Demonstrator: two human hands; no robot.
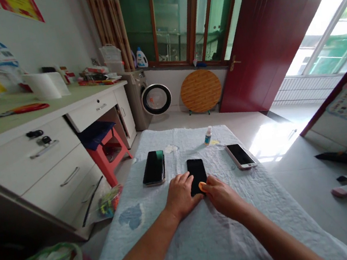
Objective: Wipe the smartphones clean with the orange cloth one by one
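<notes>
Three phones lie on a pale blue quilted cloth [195, 241]. My left hand [180, 194] rests on the near left edge of the middle black phone [197, 172], fingers curled against it. My right hand [222, 196] pinches a small orange cloth or pad [202, 186] against that phone's near end. A larger dark phone [154, 167] lies to the left. A phone with a light rim [240, 155] lies to the right. A small spray bottle [208, 136] stands behind them, beside a yellow scrap.
A white desk with drawers [48, 159] runs along the left, with a red stool [105, 148] under it. A washing machine [144, 97] and a round wooden tabletop [200, 91] stand by the far wall. A red door [264, 35] is open at right. A broom lies on the floor [334, 157].
</notes>
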